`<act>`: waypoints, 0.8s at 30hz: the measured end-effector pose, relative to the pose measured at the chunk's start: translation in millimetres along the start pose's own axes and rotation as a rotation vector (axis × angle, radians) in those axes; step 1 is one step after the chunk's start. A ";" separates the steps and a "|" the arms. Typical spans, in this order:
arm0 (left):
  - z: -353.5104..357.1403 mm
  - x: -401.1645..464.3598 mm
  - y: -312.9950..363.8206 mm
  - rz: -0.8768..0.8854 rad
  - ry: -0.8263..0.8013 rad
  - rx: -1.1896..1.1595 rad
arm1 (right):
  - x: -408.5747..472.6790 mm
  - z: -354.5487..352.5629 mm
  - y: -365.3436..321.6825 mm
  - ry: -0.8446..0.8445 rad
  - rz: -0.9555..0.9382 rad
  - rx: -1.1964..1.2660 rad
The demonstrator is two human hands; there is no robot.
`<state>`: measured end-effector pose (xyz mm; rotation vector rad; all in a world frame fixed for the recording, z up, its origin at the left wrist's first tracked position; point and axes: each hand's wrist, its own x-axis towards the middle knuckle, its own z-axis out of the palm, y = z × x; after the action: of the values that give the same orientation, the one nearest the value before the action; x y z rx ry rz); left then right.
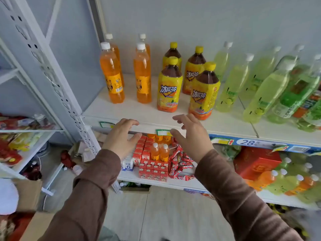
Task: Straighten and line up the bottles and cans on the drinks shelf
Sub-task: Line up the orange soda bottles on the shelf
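Observation:
On the white drinks shelf (132,112) stand several orange soda bottles (112,73) at the left in two short rows. In the middle are several yellow-labelled iced tea bottles (169,87), unevenly spaced. To the right stand pale green drink bottles (232,84) and darker green ones (295,94). My left hand (119,138) and my right hand (189,134) hover in front of the shelf's front edge, fingers relaxed and spread, holding nothing. Both are below and in front of the iced tea bottles, touching none.
A white perforated upright (57,79) frames the shelf on the left. The shelf below holds small red cartons (152,169), small orange bottles (159,152), red snack packs (180,162) and a red box (255,162). Cardboard boxes (27,193) sit on the floor at left.

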<state>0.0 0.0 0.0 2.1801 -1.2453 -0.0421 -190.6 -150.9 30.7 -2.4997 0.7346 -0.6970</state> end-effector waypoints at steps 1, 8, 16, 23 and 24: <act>0.2 6.9 -4.8 -0.001 0.009 0.001 | 7.9 4.0 0.7 0.015 -0.009 0.007; -13.3 54.9 -26.4 -0.040 -0.012 0.105 | 65.8 25.9 8.4 -0.010 -0.062 -0.020; -26.1 73.4 -61.2 -0.045 -0.005 0.167 | 100.4 75.6 -3.4 -0.094 -0.126 0.078; -48.4 88.7 -99.6 0.053 -0.001 0.220 | 116.9 107.0 -28.0 -0.063 -0.132 0.050; -51.7 90.2 -107.0 0.071 -0.004 0.220 | 117.5 111.5 -32.9 -0.056 -0.125 0.048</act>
<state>148.8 -6.6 9.4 2.3191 -1.3852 0.1249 -28.6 -165.8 1.5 -2.5271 0.5399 -0.6767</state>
